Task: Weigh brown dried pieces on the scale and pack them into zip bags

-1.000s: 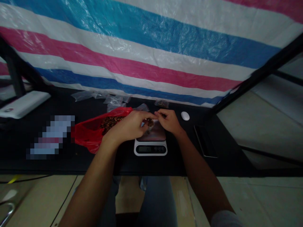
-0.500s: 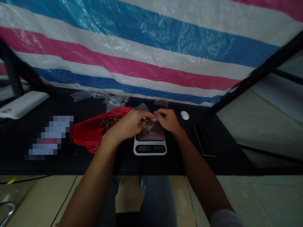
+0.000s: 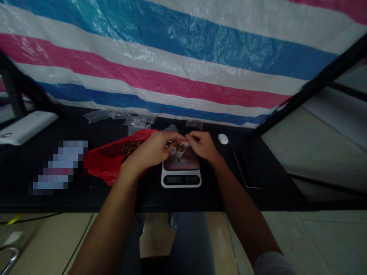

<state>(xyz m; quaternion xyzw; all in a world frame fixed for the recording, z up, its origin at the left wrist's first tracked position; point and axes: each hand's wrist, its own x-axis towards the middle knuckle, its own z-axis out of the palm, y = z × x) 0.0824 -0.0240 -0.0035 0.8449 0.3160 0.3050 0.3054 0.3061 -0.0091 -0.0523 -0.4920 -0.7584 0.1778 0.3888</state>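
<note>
On the steel plate of a white kitchen scale (image 3: 181, 180) stands a small clear plastic bag (image 3: 180, 152) with brown, seed-like pieces in its open top. My left hand (image 3: 160, 147) comes in from the left, thumb and fingers bent closed at the bag's rim. From the other side my right hand (image 3: 203, 144) pinches at the rim, its fingers curled. The fingertips of both hands meet just behind the opening and partly hide the rim. Under my left forearm, a red plastic bag (image 3: 103, 162) lies open with a heap of similar brown pieces (image 3: 130, 149).
Several clear zip bags (image 3: 136, 121) lie along the back of the black table (image 3: 160, 200), and a small filled bag (image 3: 195, 124) lies behind my right hand. To the right are a white mouse (image 3: 223, 138) and a dark phone (image 3: 245, 168). A white device (image 3: 27, 128) stands left.
My left thumb and fingers have shifted slightly left, so more of the brown pieces in the small bag show. The view has moved a little; my right hand stays about the same.
</note>
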